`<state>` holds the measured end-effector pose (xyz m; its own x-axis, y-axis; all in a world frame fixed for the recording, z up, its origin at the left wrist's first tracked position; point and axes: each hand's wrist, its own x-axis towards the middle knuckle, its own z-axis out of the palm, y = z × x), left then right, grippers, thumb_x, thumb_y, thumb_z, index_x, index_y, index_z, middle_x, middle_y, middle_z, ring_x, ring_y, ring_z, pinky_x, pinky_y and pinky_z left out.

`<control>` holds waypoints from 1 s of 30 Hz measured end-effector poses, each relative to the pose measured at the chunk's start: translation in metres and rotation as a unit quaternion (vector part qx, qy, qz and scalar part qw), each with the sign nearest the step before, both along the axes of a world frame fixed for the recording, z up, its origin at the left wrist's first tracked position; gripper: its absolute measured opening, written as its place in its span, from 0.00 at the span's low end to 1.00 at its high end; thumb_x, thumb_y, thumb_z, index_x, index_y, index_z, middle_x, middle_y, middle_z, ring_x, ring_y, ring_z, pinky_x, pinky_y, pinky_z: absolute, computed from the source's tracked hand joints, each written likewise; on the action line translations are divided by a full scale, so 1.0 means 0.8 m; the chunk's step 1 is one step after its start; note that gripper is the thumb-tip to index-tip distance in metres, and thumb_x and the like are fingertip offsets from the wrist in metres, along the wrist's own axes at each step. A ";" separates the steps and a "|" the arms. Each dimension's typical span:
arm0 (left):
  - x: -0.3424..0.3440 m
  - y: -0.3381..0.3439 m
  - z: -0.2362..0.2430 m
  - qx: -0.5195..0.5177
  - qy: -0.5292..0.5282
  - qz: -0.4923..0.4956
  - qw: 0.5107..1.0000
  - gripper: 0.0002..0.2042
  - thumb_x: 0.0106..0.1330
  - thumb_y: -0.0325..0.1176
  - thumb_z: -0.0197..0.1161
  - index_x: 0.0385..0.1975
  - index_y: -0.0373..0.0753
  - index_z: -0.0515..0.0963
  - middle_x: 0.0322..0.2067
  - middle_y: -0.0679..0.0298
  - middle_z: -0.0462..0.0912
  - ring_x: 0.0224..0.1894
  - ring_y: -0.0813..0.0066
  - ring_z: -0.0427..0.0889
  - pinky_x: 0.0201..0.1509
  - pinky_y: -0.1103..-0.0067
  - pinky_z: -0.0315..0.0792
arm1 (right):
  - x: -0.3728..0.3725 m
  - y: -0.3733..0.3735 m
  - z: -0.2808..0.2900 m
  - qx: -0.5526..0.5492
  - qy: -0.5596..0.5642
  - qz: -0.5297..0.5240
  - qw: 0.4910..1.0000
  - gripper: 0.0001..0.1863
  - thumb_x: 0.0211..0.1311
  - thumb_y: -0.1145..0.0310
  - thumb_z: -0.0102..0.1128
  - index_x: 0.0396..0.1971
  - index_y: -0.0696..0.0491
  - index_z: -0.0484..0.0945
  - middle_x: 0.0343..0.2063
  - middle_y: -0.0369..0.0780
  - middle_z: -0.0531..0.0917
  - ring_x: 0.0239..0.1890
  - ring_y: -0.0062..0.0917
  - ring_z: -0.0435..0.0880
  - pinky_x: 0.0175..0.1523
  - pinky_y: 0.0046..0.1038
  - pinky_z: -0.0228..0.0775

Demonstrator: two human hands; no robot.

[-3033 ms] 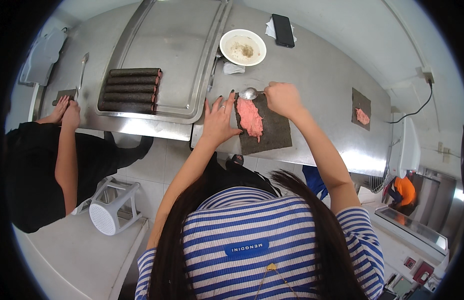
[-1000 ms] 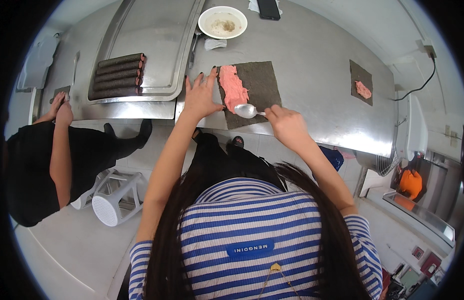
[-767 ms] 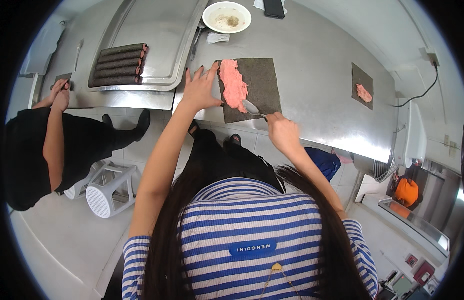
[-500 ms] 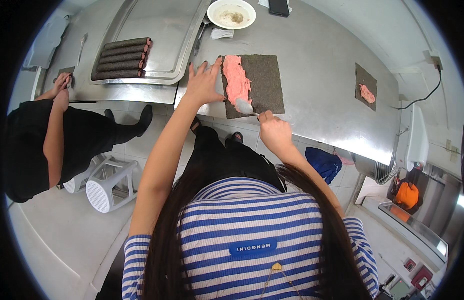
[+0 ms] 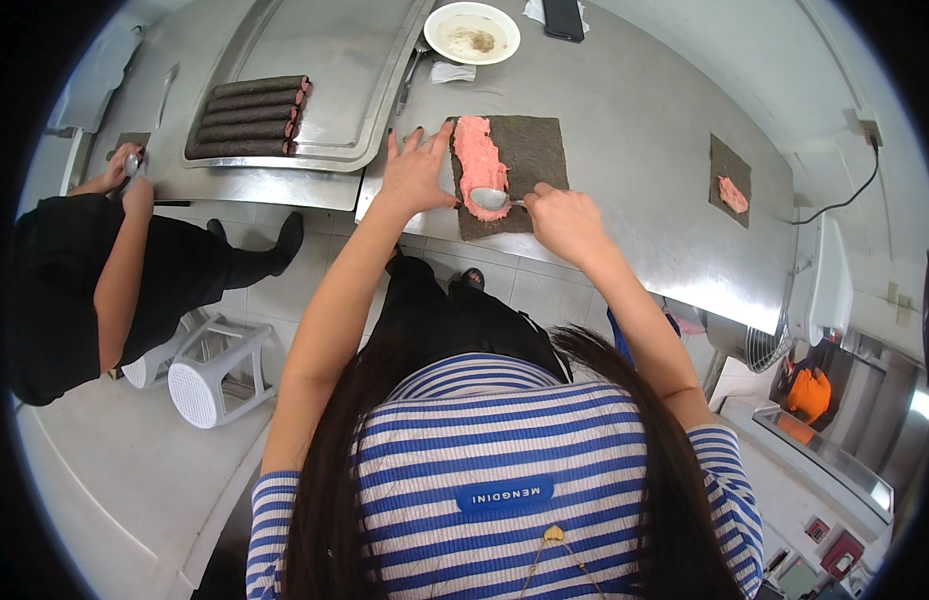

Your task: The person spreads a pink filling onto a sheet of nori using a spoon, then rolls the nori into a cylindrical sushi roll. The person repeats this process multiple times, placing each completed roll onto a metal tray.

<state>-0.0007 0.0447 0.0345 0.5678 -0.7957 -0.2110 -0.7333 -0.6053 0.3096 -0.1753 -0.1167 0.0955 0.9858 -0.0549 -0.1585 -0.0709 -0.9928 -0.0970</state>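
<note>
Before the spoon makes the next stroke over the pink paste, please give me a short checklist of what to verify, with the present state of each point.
1. Left hand flat on the left edge of the dark sheet, holding it: ok.
2. Spoon gripped by right hand: ok.
3. Spoon bowl touching the near end of the pink paste: ok.
4. Right half of the sheet bare, ready for paste: ok.
5. Paste evenly thick: cannot tell.
</note>
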 end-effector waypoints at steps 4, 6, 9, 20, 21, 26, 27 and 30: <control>-0.001 0.003 -0.005 -0.005 -0.008 0.001 1.000 0.60 0.36 0.49 0.77 0.71 0.45 0.43 0.62 0.55 0.69 0.70 0.56 0.57 0.72 0.49 0.38 | -0.009 0.013 -0.013 -0.012 0.000 0.017 1.000 0.07 0.52 0.72 0.53 0.23 0.56 0.80 0.27 0.45 0.80 0.27 0.39 0.84 0.30 0.38 0.76; 0.000 0.004 -0.006 -0.001 -0.008 0.002 1.000 0.60 0.37 0.49 0.77 0.71 0.45 0.43 0.62 0.55 0.69 0.70 0.56 0.57 0.72 0.48 0.38 | -0.017 0.021 -0.015 -0.021 0.000 0.025 0.999 0.07 0.52 0.72 0.53 0.22 0.56 0.80 0.26 0.45 0.80 0.26 0.38 0.84 0.30 0.38 0.76; 0.001 0.002 -0.001 0.013 -0.004 0.002 1.000 0.60 0.37 0.50 0.77 0.71 0.45 0.43 0.62 0.55 0.69 0.70 0.56 0.57 0.72 0.48 0.39 | -0.026 0.027 -0.019 -0.037 0.006 0.041 0.998 0.06 0.51 0.72 0.54 0.21 0.55 0.79 0.26 0.44 0.79 0.26 0.36 0.84 0.30 0.37 0.76; 0.001 0.001 0.003 0.030 0.000 0.003 1.000 0.61 0.37 0.50 0.76 0.71 0.45 0.42 0.61 0.55 0.70 0.70 0.56 0.57 0.72 0.49 0.39 | 0.008 -0.018 0.032 0.004 -0.046 0.052 0.998 0.07 0.51 0.73 0.54 0.30 0.53 0.81 0.29 0.38 0.80 0.32 0.32 0.83 0.34 0.34 0.76; 0.001 0.000 0.003 0.031 0.000 0.001 1.000 0.61 0.37 0.50 0.76 0.71 0.45 0.42 0.61 0.55 0.70 0.70 0.56 0.56 0.72 0.49 0.39 | 0.013 -0.020 0.027 0.000 -0.055 0.064 0.996 0.07 0.51 0.73 0.55 0.29 0.53 0.81 0.28 0.37 0.80 0.32 0.32 0.83 0.34 0.34 0.76; 0.000 0.002 -0.001 0.019 -0.003 -0.001 1.000 0.61 0.37 0.50 0.76 0.71 0.45 0.41 0.61 0.55 0.70 0.70 0.56 0.57 0.72 0.49 0.39 | 0.036 -0.011 -0.001 -0.038 -0.098 0.099 0.989 0.06 0.47 0.72 0.56 0.26 0.55 0.80 0.26 0.37 0.80 0.31 0.30 0.82 0.35 0.32 0.75; 0.000 0.002 -0.002 0.015 -0.004 -0.002 1.000 0.61 0.37 0.50 0.76 0.71 0.45 0.41 0.61 0.55 0.70 0.70 0.56 0.57 0.72 0.49 0.39 | 0.038 -0.009 -0.007 -0.046 -0.105 0.100 0.988 0.06 0.47 0.72 0.56 0.25 0.55 0.80 0.26 0.38 0.80 0.31 0.30 0.82 0.34 0.31 0.75; 0.000 0.004 -0.006 0.007 -0.009 -0.002 1.000 0.62 0.37 0.50 0.77 0.71 0.44 0.41 0.61 0.55 0.70 0.69 0.56 0.57 0.71 0.48 0.39 | 0.049 -0.008 -0.021 -0.073 -0.126 0.096 0.985 0.05 0.46 0.71 0.57 0.22 0.56 0.78 0.25 0.39 0.79 0.29 0.29 0.82 0.32 0.30 0.75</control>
